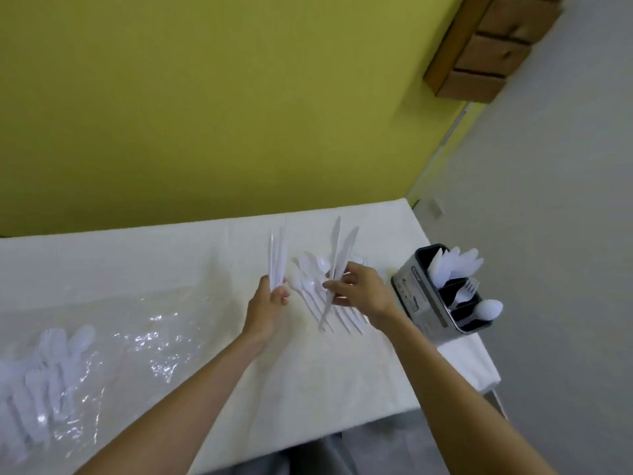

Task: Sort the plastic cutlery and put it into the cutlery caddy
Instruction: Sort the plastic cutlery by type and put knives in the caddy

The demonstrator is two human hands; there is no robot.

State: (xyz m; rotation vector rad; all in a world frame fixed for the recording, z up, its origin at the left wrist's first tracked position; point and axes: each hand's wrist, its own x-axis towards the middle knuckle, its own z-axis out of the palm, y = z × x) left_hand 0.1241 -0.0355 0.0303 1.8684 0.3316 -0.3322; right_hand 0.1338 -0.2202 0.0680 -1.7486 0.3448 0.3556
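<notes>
All the cutlery is thin, smooth white plastic, slightly translucent where light passes through it. At the middle of the frame the left hand (270, 298) grips a bundle (277, 260) of long slim pieces, fingers and thumb curled round the lower ends. The bundle stands nearly upright with its tips toward the top of the frame. Just right of it the right hand (359, 289) pinches two knives (337, 262) between thumb and fingers at mid-length. Their pointed blades fan toward the top of the frame and the handles slant to the lower left. Between and beneath the hands a loose pile (313, 289) of spoons and other pieces lies on the table (171, 262), long axes running from upper left to lower right. At the right edge of the table stands the caddy (416, 296), a boxy grey metal-looking holder with dark compartments. The farthest holds broad white pieces too blurred to name, the middle one holds forks (467, 291) tines up, and the nearest holds a spoon (488, 309) bowl up. In the lower left a crinkled, glossy clear bag (137, 341) holds more cutlery. The table wears a matte white cloth and meets a flat yellow-green wall (205, 114). Grey floor (565, 234) fills the right side, and a brown wooden shelf (493, 49) sits in the upper right.
</notes>
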